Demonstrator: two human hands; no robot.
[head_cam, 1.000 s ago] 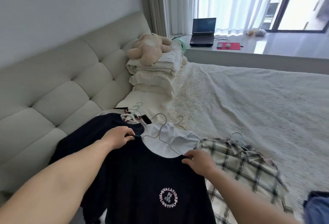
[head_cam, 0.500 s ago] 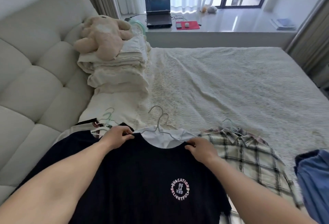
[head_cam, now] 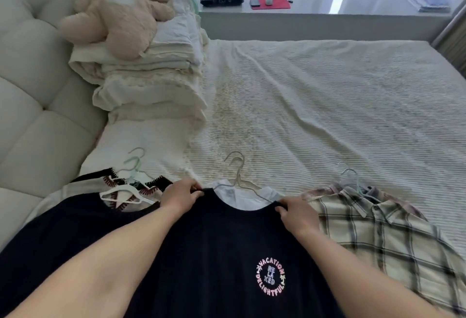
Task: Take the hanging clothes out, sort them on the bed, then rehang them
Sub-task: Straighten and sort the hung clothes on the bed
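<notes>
While your left hand [head_cam: 182, 197] and right hand [head_cam: 297, 213] pinch the navy T-shirt [head_cam: 214, 254] neckline at lower centre, you're sorting; next, lay it flat.

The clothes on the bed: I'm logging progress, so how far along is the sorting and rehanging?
Done: several garments are out and lying on the bed, among them a plaid shirt and a stitched-trim top, on their hangers. In hand: the left hand and right hand grip the neckline of the navy T-shirt, laid over a white top. Left: rehanging, no garment is back on a rail.
</notes>
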